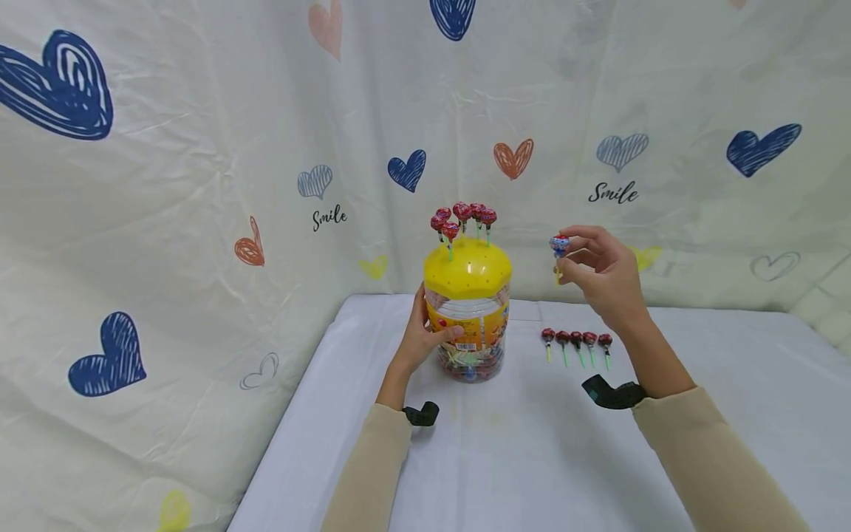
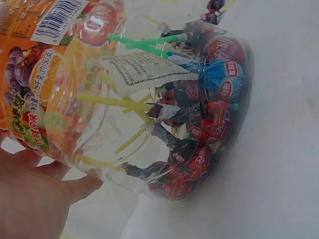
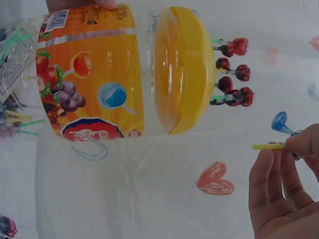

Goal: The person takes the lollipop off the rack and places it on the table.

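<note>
A clear plastic candy jar (image 1: 495, 362) with an orange label and a yellow lid (image 1: 468, 270) stands on the table. Several red lollipops (image 1: 462, 212) stick upright out of that lid. My left hand (image 1: 420, 341) grips the jar's left side, thumb across the label. Through the lower wall, in the left wrist view, loose lollipops (image 2: 209, 122) show inside, one in a blue wrapper (image 2: 223, 77). Right of the jar and in the air, my right hand (image 1: 605, 279) pinches a blue-wrapped lollipop (image 1: 559, 244), its yellow stick (image 3: 266, 147) pointing down in the head view.
A row of several dark red lollipops (image 1: 576, 338) lies on the white tablecloth (image 1: 505, 458), to the right of the jar. Behind the table hangs a white curtain (image 1: 545, 89) printed with hearts.
</note>
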`<state>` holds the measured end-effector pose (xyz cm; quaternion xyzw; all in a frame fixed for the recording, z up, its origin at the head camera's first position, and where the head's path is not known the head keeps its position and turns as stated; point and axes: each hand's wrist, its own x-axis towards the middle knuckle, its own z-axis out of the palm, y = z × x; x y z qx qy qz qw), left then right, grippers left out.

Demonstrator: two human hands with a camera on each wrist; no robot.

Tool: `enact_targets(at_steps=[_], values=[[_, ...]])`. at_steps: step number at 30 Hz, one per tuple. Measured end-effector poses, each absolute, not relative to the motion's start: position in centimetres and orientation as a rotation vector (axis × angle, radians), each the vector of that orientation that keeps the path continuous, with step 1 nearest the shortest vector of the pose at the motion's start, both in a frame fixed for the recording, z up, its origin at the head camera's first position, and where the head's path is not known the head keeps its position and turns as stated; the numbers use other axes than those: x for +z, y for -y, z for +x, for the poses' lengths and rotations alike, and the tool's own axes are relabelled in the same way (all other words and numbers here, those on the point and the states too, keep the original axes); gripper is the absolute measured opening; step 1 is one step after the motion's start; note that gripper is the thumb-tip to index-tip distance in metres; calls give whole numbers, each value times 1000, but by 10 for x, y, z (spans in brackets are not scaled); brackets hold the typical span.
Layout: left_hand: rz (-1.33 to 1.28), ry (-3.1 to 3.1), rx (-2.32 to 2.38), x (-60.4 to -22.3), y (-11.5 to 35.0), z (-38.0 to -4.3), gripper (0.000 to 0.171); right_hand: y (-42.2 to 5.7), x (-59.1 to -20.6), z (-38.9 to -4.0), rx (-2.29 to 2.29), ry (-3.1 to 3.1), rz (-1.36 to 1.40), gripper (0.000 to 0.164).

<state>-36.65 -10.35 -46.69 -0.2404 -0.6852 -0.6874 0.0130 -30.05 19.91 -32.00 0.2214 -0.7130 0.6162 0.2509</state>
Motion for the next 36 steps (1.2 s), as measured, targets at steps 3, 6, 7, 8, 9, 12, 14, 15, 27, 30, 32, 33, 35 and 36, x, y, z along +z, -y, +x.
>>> enact_targets(at_steps=[3,6,7,8,9,12,14,15,27,30,32,33,35,36], values=[[-762,2127,-2144,-467,103,-367,99,-209,-333,-300,1778,1887,579,37],[-769,2119,-2144,-468,104,-367,100,-218,-347,-298,1828,1865,530,36],[-772,2117,-2142,-468,104,-367,100,-221,-352,-298,1841,1857,514,36],[-776,2116,-2141,-468,103,-368,100,-223,-357,-298,1850,1851,494,36],[-778,2115,-2140,-469,103,-368,100,-226,-361,-297,1863,1842,475,36],[-781,2118,-2136,-469,103,-368,99,-235,-374,-296,1889,1819,421,36],[-777,2121,-2136,-469,103,-369,99,-241,-381,-296,1894,1812,390,37],[-776,2121,-2136,-469,103,-369,99,-244,-384,-296,1900,1804,380,37],[-766,2129,-2131,-470,104,-369,99,-286,-420,-296,1979,1738,239,41],[-762,2132,-2133,-471,104,-369,99,-293,-425,-297,1952,1782,175,42],[-758,2136,-2136,-472,105,-368,99,-297,-431,-299,1954,1803,137,42],[-758,2136,-2138,-472,105,-368,99,-300,-434,-300,1957,1810,118,41],[-758,2134,-2142,-472,105,-368,99,-305,-440,-303,1955,1845,77,41],[-759,2135,-2141,-471,105,-368,99,-309,-443,-304,1961,1861,62,41]])
